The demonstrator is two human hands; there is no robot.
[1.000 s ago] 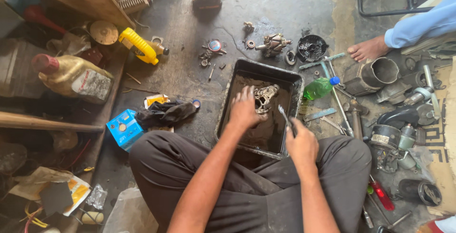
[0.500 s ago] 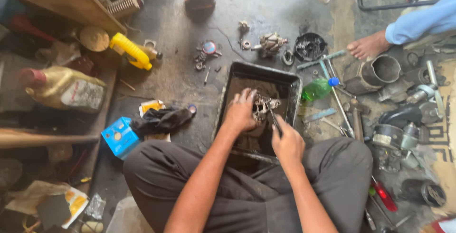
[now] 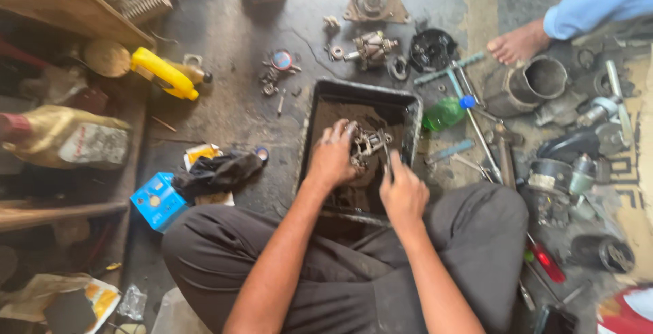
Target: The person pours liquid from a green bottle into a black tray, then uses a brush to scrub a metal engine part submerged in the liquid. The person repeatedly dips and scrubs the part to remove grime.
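I sit on the floor over a dark rectangular metal tray (image 3: 354, 92) of murky liquid. My left hand (image 3: 332, 159) grips a greasy metal machine part (image 3: 367, 145) inside the tray. My right hand (image 3: 403, 191) is closed around a slim tool (image 3: 387, 160), a brush or a screwdriver, whose tip touches the part. Both forearms reach forward over my dark trousers.
Beyond the tray lie dismantled motor parts (image 3: 373, 47) and small washers. A green bottle (image 3: 443, 113), wrenches and metal housings (image 3: 534, 82) sit at the right, beside another person's bare foot (image 3: 518, 43). At the left are a yellow bottle (image 3: 162, 72), a blue box (image 3: 158, 200), a black rag (image 3: 218, 171).
My right hand has moved from the tray's near right corner inward to the part, bringing the tool against it. My left hand stays on the part. The view has shifted closer.
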